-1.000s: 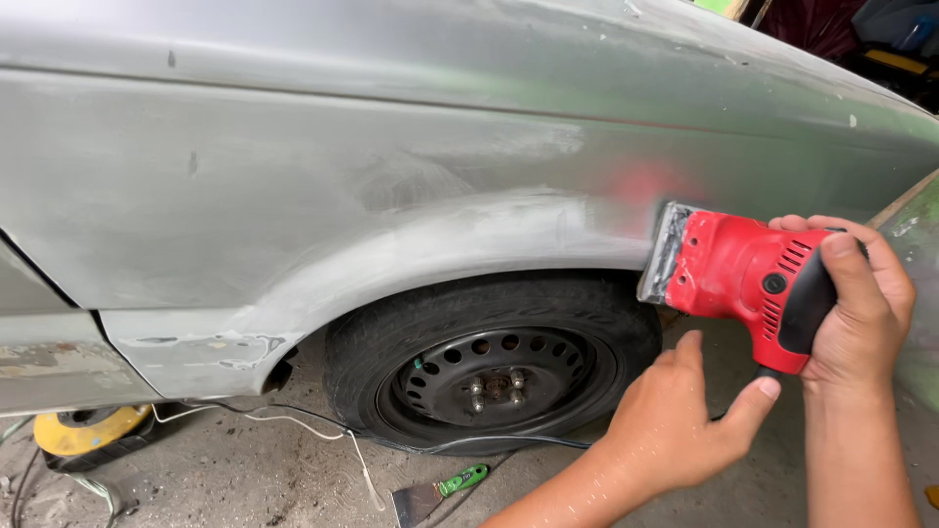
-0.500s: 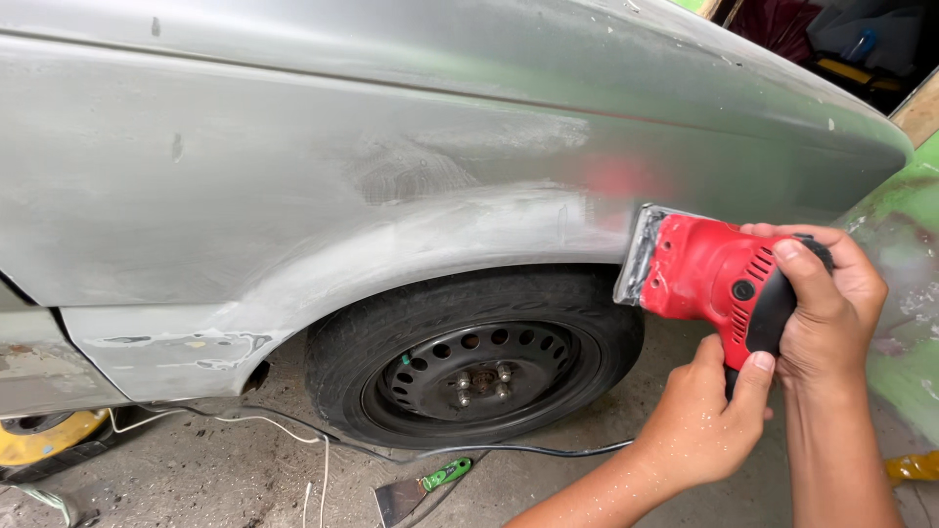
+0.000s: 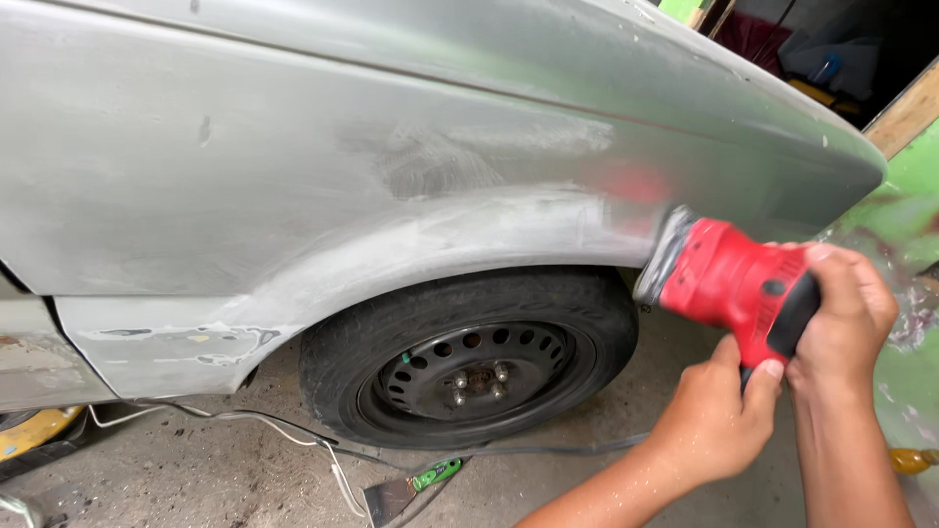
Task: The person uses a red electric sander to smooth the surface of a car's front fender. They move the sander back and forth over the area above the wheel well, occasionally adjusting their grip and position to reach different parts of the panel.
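Sanding is under way on the silver car body panel [image 3: 293, 176], judged from how it looks: a dull, scuffed grey band follows the wheel arch [image 3: 421, 249] from the lower left up over the tyre, with a second hazy patch above it, while the panel further left and along the top edge keeps a smoother sheen, so a fair share seems left. One red power sander [image 3: 729, 284] sits with its pad against the right end of the arch, just above the tyre [image 3: 469, 367]. The right hand [image 3: 846, 313] has its grip clamped over the sander's rear and black top; the left hand [image 3: 719, 416] is closed round the sander's underside, thumb up against it. Counted: one sander, two hands, one wheel with a black steel rim [image 3: 476, 376], four lug nuts showing. On the concrete floor [image 3: 196, 479] lie one green-handled scraper [image 3: 411, 489], a few thin cables, and one yellow object at the left edge.
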